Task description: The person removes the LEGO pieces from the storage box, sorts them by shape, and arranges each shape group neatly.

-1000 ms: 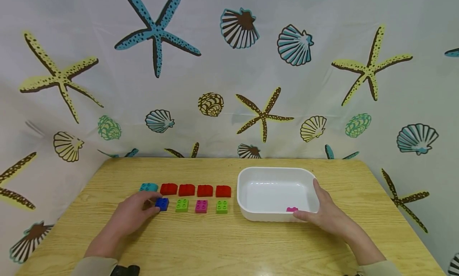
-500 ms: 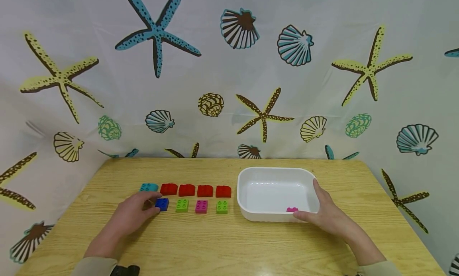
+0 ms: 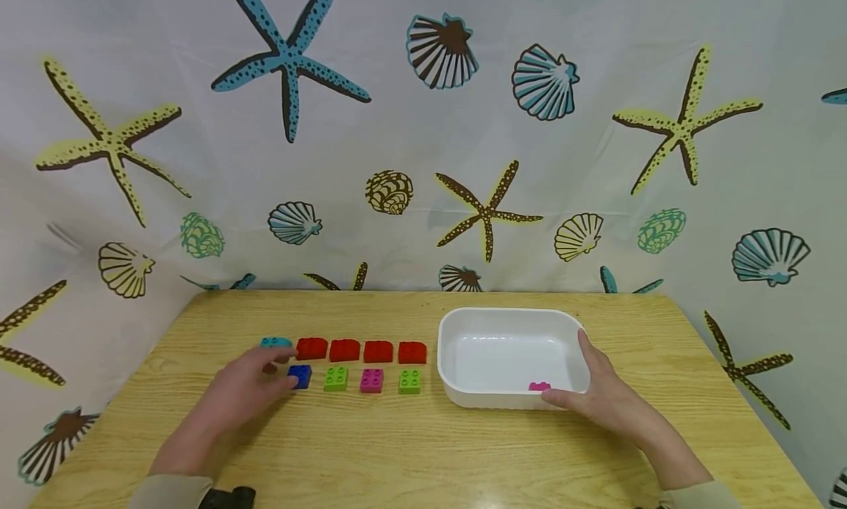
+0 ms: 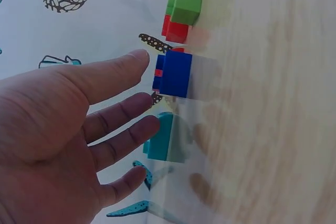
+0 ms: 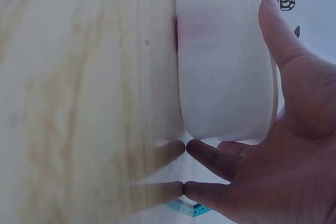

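In the head view my left hand [image 3: 245,384] hovers at a dark blue toy brick [image 3: 301,376], fingers and thumb spread. The left wrist view shows its thumb [image 4: 118,73] close to the studs of that blue brick [image 4: 177,74], with nothing held. Partly hidden behind the fingers lies a teal brick [image 3: 275,342]. My right hand [image 3: 609,395] holds the near right corner of a white plastic box [image 3: 456,391], thumb over the front rim and fingers along the end wall [image 5: 231,93]. A pink brick [image 3: 539,386] lies inside the box, partly hidden by its front wall.
Behind stands a row of several red bricks [image 3: 378,351], following on from the teal one. Right of the blue brick sit a green brick [image 3: 335,379], a magenta brick [image 3: 371,380] and another green brick [image 3: 409,382]. A patterned curtain [image 3: 397,126] encloses the wooden table [image 3: 410,457].
My left hand has lifted slightly from the blue brick, its fingers spreading a little wider. The blue brick stays where it was. My right hand and the white box have not moved.
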Motion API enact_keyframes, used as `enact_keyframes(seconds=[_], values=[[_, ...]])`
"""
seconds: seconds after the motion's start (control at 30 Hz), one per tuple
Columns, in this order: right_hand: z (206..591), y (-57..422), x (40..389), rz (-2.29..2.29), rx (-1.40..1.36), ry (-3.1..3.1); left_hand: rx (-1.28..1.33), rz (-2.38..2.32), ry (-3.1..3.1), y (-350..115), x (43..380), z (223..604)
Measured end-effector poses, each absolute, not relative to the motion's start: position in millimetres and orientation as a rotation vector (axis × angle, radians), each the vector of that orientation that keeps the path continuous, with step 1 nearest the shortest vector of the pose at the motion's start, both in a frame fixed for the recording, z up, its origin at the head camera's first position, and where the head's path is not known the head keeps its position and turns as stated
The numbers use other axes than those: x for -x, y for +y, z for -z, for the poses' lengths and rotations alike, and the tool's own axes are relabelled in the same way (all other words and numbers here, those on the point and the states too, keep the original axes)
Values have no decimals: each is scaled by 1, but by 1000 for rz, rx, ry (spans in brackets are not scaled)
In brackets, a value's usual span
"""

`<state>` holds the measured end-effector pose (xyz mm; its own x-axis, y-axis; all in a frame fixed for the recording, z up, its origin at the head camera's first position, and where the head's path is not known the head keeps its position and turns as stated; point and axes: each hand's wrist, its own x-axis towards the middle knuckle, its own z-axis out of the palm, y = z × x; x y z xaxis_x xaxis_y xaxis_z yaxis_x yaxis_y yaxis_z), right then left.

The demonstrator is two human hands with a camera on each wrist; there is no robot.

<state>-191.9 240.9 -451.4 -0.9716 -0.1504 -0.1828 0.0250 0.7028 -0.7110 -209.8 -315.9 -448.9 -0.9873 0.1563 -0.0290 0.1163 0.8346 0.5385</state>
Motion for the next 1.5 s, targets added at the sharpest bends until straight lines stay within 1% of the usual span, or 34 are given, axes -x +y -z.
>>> enact_keyframes(seconds=[0.23,0.47,0.63,1.1,1.5], values=[[450,242,192,1145,108,2668,-313,-854,3003,-301,211,438],[450,242,194,1183,125,2649,-479,-889,3063,-267,214,418],[450,241,195,1216,119,2635,-535,-938,3019,-240,216,408],[450,242,196,1230,85,2618,-720,-888,3003,-169,230,402],[450,243,194,1245,113,2620,-892,-972,2934,-122,235,401]])
